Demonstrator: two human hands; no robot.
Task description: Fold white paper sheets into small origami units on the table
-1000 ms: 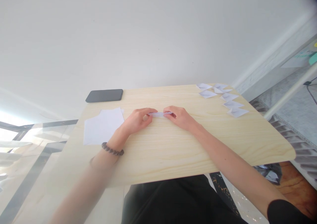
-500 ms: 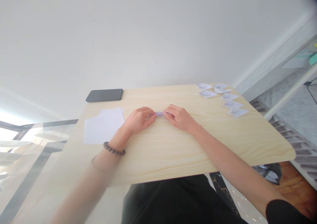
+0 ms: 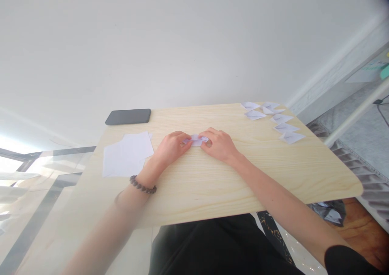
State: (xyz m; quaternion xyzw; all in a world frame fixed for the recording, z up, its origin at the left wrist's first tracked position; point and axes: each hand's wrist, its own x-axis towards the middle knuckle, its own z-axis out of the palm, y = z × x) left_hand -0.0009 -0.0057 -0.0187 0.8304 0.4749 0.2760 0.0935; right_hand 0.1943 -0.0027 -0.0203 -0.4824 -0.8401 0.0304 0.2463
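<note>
A small folded piece of white paper is between my hands over the middle of the table. My left hand pinches its left end between thumb and fingers. At the right end, my right hand grips it the same way, with thumb and index finger curled round the edge. A crease runs lengthwise along the visible part, and the fingertips cover both ends. Loose white paper sheets lie overlapping just left of my left hand.
Several folded white paper pieces lie in a group at the table's back right. A dark phone rests at the back left. The wooden table meets a white wall. A dark bag is below the right edge.
The folded paper shows a wider face now, where a thin strip showed before. My fingers have shifted slightly around its ends, and my left wrist moved a little right.
</note>
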